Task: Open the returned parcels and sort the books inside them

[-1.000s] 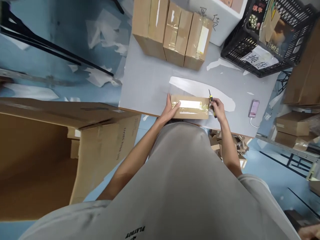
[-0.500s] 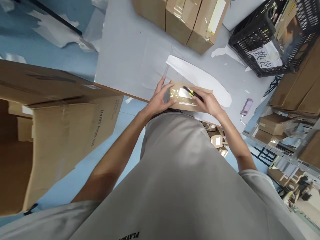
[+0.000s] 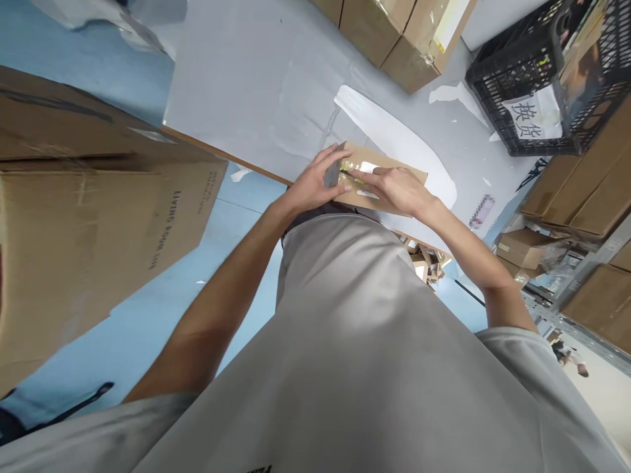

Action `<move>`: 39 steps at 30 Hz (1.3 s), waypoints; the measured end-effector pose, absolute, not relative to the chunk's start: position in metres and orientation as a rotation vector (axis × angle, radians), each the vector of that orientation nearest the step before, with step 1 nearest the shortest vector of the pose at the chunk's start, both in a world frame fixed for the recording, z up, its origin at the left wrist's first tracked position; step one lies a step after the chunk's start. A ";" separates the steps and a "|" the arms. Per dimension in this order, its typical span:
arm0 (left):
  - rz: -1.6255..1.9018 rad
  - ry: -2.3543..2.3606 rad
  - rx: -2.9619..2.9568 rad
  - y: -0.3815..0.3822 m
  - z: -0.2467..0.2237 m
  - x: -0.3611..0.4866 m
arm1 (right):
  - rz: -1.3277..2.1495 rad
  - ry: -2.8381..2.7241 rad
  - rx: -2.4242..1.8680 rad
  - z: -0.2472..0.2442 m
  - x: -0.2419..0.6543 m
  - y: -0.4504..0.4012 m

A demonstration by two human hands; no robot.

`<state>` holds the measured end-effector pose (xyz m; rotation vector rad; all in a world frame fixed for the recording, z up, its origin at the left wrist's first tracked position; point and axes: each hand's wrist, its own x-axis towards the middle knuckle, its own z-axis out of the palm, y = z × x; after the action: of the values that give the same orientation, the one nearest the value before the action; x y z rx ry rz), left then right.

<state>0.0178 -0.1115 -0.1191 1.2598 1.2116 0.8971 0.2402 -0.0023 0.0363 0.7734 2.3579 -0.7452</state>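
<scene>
A small brown cardboard box [image 3: 379, 158] with clear tape and a white label lies at the table's near edge. My left hand [image 3: 314, 184] grips its left end, fingers on the far side and thumb on the near side. Over the top of the box, my right hand [image 3: 401, 189] is closed around a utility knife [image 3: 344, 173], index finger stretched along it. The knife's dark tip meets the taped left end; most of its body is hidden under the hand. A white paper sheet [image 3: 394, 128] lies just beyond the box.
Taped cartons [image 3: 374, 33] stand at the back of the grey table [image 3: 236, 85]. A black plastic crate [image 3: 497, 118] with a paper sign sits at the right. On the left is a large cardboard box [image 3: 98, 243]. Shelves with boxes [image 3: 525, 246] are at the right.
My right hand has moved left along the box, bringing the knife tip to its taped left end. My left hand keeps its hold. The camera view has shifted.
</scene>
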 end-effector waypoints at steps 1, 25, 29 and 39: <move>0.898 1.211 1.259 -0.111 -0.119 0.018 | -0.728 2.364 0.778 0.036 0.240 -0.002; 0.888 1.207 1.179 -0.111 -0.115 0.019 | -0.415 2.165 0.680 0.060 0.200 -0.025; 0.863 1.206 1.209 -0.111 -0.114 0.016 | -0.360 2.150 0.708 0.058 0.217 -0.026; 0.816 1.210 1.208 -0.112 -0.117 0.018 | -0.339 2.107 0.884 0.070 0.330 -0.028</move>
<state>0.0184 -0.1121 -0.1170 1.2075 1.2097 0.8160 0.3295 -0.0280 0.0698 0.8835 2.1074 -0.3392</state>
